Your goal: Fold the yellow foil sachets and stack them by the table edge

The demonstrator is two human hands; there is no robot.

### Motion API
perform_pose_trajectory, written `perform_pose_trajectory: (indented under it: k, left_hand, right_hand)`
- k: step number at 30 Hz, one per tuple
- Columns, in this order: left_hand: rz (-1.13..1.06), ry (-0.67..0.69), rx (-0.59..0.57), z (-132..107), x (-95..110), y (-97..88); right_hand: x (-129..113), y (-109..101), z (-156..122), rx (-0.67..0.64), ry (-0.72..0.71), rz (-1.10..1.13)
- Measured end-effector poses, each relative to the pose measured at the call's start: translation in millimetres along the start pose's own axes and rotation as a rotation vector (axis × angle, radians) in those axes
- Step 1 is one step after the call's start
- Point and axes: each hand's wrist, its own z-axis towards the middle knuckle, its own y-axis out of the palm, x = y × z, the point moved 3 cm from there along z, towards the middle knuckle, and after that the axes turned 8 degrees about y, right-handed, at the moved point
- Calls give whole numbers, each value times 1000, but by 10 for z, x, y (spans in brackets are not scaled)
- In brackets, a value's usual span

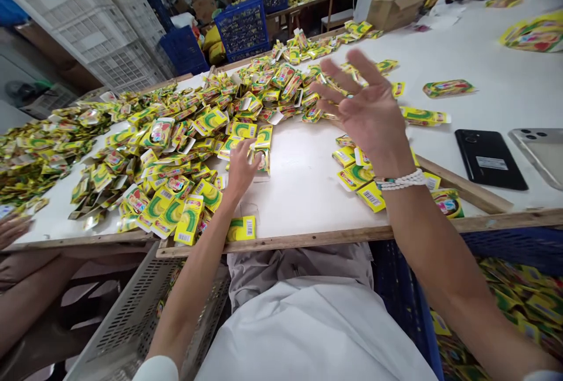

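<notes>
My left hand (240, 169) reaches onto the edge of a heap of small yellow-and-green printed cartons (206, 120). Its fingers are stretched out over a few flat cartons, touching or just above a carton (263, 161); I cannot tell which. My right hand (369, 108), slightly blurred, is raised over the table with its fingers spread and nothing in it. A white beaded bracelet (403, 180) circles the right wrist. Below that hand lie several more cartons (355, 177), partly hidden by the wrist. A single carton (241, 228) rests near the front edge beside my left forearm.
The white table (303, 193) has a wooden front edge. To the right lie a wooden strip (461, 184), a black phone (490, 158) and another phone (541, 152). A cardboard box (396, 6) and blue crates (241, 26) stand behind. Another person's hand (13, 228) shows at left.
</notes>
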Motion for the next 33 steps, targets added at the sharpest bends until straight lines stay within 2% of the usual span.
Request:
perform_pose_trajectory:
  k: [3, 6, 9, 11, 14, 16, 19, 21, 24, 26, 28, 30, 33]
  left_hand:
    - [108, 13, -162, -81, -10, 166]
    - [174, 20, -227, -141, 57, 276]
    - [176, 3, -156, -139, 96, 260]
    - [106, 21, -78, -103, 91, 208]
    - [-9, 127, -29, -25, 94, 131]
    - [-68, 193, -36, 17, 128, 90]
    - [-195, 213, -83, 35, 215, 56]
    - [-298, 183, -118, 26, 262, 54]
    - [-428, 66, -79, 14, 246, 60]
    - [-507, -77, 2, 8, 168, 69]
    - [-595, -232, 85, -5, 70, 84]
    - [-692, -361, 131, -23, -14, 106]
    - [-819, -489, 176, -42, -79, 114]
  right_hand:
    - [135, 78, -21, -49, 196, -58]
    - [362, 160, 1, -105, 287, -175]
    - [619, 166, 56, -111, 353, -354]
    - [771, 138, 82, -24, 389, -577]
    - [897, 150, 79, 68, 322, -1034]
    - [949, 206, 54, -8, 261, -1191]
    - [1018, 249, 30, -133, 252, -1138]
    - [1062, 220, 41, -118, 284, -1089]
    - [1141, 106, 61, 73, 479, -952]
    - [1193, 39, 38, 252, 653, -689]
    - [1233, 43, -2, 312, 752, -416]
    - [1259, 114, -34, 208, 782, -281]
    - [1301, 242, -69, 34, 751, -264]
